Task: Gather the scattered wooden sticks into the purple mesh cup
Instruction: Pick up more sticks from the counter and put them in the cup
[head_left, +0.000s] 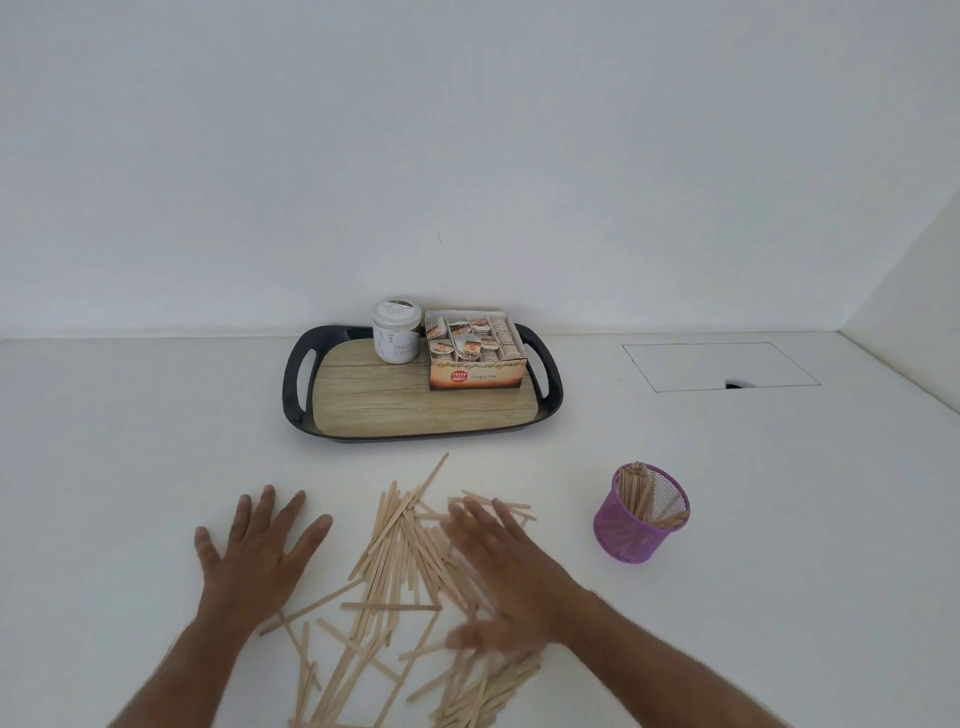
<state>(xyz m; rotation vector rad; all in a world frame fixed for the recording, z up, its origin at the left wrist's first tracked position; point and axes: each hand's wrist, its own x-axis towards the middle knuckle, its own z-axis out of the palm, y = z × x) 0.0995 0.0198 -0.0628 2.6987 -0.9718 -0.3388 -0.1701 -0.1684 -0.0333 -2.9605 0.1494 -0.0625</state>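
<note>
Left hand (254, 556) flat, fingers spread, on white table (130, 441) beside pile; right hand (498, 566) blurred, fingers extended over scattered flat pale wooden sticks (400, 561). Purple mesh cup (641, 514), part-filled, stands right. Risk: hasty sweep scatters sticks; overfull handful tips light cup

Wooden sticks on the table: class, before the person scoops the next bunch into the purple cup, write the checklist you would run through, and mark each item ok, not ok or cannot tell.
1. Purple mesh cup stands upright, mouth clear: ok.
2. Cup has room left; it already holds some sticks: ok.
3. Wooden sticks bunched for one grab: not ok, they lie spread and crossed.
4. Right hand is on the pile: ok, fingers straight, blurred.
5. Left hand is free to help: ok, flat on the table beside the pile.
6. Tray keeps clear of the sticks: ok.
</note>
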